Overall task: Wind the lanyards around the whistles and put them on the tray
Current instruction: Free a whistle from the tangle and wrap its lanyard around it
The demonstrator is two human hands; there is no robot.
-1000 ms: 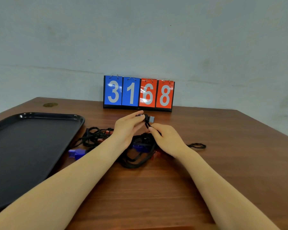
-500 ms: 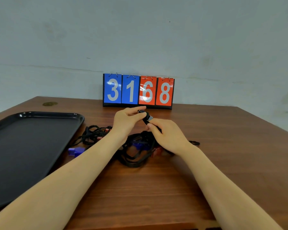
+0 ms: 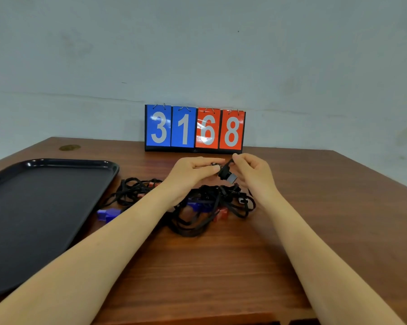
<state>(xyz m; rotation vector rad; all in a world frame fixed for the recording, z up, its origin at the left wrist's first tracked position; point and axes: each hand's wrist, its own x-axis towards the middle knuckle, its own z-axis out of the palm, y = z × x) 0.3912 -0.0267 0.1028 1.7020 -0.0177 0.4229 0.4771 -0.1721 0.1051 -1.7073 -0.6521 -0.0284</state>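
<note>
Behind tangled lanyards, scoreboard, table

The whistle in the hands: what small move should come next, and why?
Probably one more turn of the lanyard around the whistle. The left hand holds the whistle, and the right hand pinches a short free end of lanyard above it. The tray holds no whistle yet.

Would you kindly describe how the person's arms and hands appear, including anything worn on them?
Both forearms are bare up to the frame's lower edge: no sleeves show. The left hand and right hand wear no gloves, and no watch, bracelet or ring is visible on them.
</note>
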